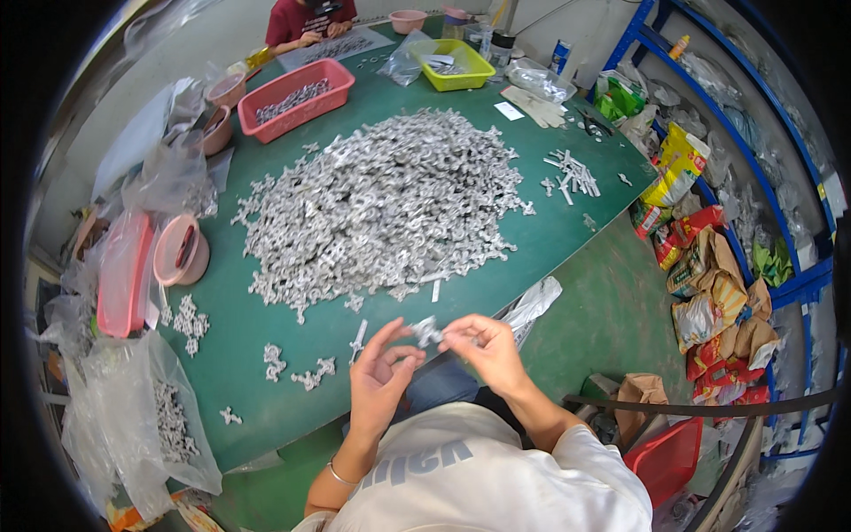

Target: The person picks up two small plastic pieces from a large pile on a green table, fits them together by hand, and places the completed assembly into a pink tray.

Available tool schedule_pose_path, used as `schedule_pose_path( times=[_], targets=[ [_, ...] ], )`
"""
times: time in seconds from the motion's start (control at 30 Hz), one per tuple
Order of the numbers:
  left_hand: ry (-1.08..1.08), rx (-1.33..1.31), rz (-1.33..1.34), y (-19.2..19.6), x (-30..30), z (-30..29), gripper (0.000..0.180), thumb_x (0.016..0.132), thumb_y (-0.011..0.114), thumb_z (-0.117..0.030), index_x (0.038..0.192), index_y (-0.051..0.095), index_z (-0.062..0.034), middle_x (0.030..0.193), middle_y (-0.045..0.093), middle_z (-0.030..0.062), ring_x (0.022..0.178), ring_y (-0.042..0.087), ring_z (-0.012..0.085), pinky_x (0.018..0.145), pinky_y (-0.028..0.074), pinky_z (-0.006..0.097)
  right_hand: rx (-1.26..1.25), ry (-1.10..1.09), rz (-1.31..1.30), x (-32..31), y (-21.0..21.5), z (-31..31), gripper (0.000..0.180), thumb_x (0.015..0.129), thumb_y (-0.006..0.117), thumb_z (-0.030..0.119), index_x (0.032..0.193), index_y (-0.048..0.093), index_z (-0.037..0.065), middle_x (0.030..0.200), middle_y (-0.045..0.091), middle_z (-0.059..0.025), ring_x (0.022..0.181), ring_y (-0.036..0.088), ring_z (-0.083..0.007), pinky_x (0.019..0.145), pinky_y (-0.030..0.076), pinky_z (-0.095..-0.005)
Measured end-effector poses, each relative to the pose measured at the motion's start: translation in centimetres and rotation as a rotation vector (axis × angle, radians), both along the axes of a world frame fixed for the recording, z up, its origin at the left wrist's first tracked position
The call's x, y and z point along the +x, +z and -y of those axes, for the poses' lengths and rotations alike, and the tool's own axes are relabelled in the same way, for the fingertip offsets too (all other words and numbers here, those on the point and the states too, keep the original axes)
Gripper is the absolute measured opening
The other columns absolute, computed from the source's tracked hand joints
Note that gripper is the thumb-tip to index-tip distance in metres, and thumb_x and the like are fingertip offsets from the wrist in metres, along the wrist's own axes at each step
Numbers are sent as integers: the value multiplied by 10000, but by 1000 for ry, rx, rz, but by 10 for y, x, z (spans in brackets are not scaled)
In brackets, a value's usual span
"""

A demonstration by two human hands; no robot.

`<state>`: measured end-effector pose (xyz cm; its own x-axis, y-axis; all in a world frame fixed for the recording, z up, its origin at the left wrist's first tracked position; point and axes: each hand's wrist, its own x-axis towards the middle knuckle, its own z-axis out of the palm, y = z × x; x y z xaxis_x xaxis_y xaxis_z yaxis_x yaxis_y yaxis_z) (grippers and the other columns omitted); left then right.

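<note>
Clear plastic forms a bag [124, 399] at far left, slumped on a green table [266, 426] with grey pieces [172, 422] inside; a tug on it could spill them. Behind it sits a pink tub [194, 257]. Moving right, a lone cross [230, 415] lies near the table's front edge, where a sleeve could brush it off; next come small clusters [313, 374], then a big heap [381, 204] of silvery metal, whose loose slopes could slide if bumped. In front of the heap, the left hand [379, 371] is half open, fingers curled; whether its fingertips touch metal, I cannot tell. Just beside them, near the table's edge, a blurred silvery joint [427, 332] is pinched in the right hand [487, 353]; a slipping pinch could drop it onto lap or floor. Farther right lie pale strips [576, 174].
</note>
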<state>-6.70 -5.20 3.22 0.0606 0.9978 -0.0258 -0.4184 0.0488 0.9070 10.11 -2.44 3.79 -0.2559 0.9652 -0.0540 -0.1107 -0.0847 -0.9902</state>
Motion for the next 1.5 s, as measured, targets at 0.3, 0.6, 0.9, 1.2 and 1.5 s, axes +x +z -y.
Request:
schedule_pose_path(
  times=[0.3, 0.6, 0.9, 1.2, 1.5],
  targets=[
    [66, -25, -462, -60, 16, -13, 300, 778, 487, 85, 1071, 504, 22, 1069, 488, 99, 916, 535, 157, 755, 455, 239, 96, -1060, 164, 279, -104, -160, 114, 769, 581, 135, 827, 620, 45, 724, 620, -7, 492, 405, -32, 422, 293, -176],
    [433, -79, -637, -94, 13, -8, 174, 807, 473, 65, 961, 547, 36, 894, 556, 95, 751, 562, 121, 639, 473, 210, -134, -1319, 842, 384, -115, -308, 179, 724, 606, 235, 837, 668, 112, 877, 637, -110, 804, 604, -269, 743, 455, -354],
    [402, 24, -708, -87, 17, -12, 183, 764, 499, 74, 915, 586, 18, 895, 559, 109, 721, 581, 142, 580, 479, 211, 545, -1324, 1012, 366, -132, -257, 304, 811, 513, 158, 1080, 546, 20, 954, 612, -114, 800, 584, -231, 679, 441, -324],
    [777, 229, -1034, -67, -33, 5, 195, 688, 546, 106, 850, 588, 7, 830, 574, 135, 736, 561, 263, 669, 450, 307, -173, -58, -396, 33, -45, -86, 316, 771, 584, 29, 1066, 475, -9, 639, 367, 69, 476, 275, 0, 408, 196, -158],
    [865, -191, -1573, -71, -135, 5, 304, 698, 643, -117, 979, 552, -48, 958, 532, 115, 903, 493, 266, 818, 327, 374, -575, 338, -508, -65, -34, -32, 209, 865, 380, 94, 984, 493, -35, 642, 398, -28, 471, 339, -72, 411, 264, -199]
  ],
)
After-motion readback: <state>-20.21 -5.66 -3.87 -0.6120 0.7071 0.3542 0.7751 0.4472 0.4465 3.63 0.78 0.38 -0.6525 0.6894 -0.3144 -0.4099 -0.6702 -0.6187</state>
